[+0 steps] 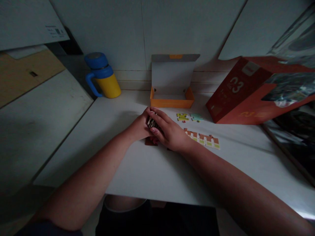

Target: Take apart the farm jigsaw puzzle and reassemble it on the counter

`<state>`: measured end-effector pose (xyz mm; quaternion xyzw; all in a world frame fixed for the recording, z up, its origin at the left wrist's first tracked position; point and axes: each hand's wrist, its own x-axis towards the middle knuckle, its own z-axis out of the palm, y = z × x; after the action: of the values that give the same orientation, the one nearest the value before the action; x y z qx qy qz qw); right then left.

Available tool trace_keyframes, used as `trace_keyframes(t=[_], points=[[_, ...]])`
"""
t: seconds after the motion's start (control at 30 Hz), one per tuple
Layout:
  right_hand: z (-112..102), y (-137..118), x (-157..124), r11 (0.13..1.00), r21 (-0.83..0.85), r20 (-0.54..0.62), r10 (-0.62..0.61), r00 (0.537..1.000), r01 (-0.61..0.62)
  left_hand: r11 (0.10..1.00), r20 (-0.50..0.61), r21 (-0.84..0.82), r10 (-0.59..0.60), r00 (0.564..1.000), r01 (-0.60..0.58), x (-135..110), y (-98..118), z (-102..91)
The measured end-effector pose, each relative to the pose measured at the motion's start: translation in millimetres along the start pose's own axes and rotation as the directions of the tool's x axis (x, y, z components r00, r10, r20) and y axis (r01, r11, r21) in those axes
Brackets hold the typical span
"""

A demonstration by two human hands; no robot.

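Observation:
A stack of jigsaw puzzle pieces (152, 123) is pressed between my two hands, showing only its edges. My left hand (143, 124) wraps round the stack from the left, its fingers mostly hidden. Over the top lies my right hand (171, 131), fingers curved and closed on the same pieces. Beneath the hands, a brown and red puzzle piece (150, 141) lies partly covered on the table. Just right of my right hand is a joined row of puzzle pieces (206, 141) in brown, white and green. Behind it lie a yellow-green piece (182, 117) and a pale green piece (196, 117).
An orange box (171, 103) stands with its lid up against the wall. At the left back is a blue and yellow mug (108, 86). A large red box (236, 91) stands at the right, with clear plastic (291, 87) over it. The white table's (147, 173) front edge is near my lap.

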<state>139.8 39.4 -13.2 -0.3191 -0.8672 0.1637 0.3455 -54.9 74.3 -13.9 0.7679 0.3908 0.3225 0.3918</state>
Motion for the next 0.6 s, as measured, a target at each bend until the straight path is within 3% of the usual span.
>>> trace_keyframes(t=[0.43, 0.6], points=[[6, 9, -3, 0.998, 0.047, -0.013, -0.036, 0.999, 0.036, 1.000, 0.079, -0.029, 0.000, 0.997, 0.002, 3, -11, -4.0], [-20, 6, 0, 0.999, -0.034, -0.026, -0.004, 1.000, 0.003, 0.992, 0.013, -0.121, -0.025, 1.000, 0.027, 2, -10, -1.3]])
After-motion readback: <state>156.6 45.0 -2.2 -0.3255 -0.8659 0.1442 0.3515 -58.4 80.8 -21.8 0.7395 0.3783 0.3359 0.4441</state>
